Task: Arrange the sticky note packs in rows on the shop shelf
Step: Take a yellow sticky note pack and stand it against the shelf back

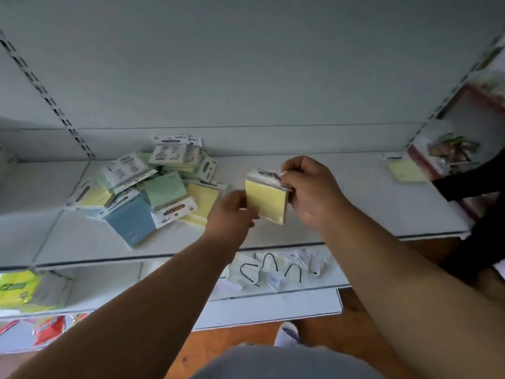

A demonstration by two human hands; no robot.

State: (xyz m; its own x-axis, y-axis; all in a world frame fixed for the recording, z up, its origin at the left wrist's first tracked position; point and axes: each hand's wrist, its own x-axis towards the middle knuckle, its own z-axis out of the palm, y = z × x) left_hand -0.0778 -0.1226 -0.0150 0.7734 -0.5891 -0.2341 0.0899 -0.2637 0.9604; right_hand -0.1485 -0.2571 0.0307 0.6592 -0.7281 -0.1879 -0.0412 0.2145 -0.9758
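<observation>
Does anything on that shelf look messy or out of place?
Yes. The packs at the shelf's left lie in a jumbled heap, overlapping and tilted, not in rows. One yellow pack lies alone far right. Both hands, left and right, hold another pack.

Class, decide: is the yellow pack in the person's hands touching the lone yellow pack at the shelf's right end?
Apart. The head view shows the held yellow pack mid-shelf, bare shelf separating it from the lone yellow pack.
</observation>
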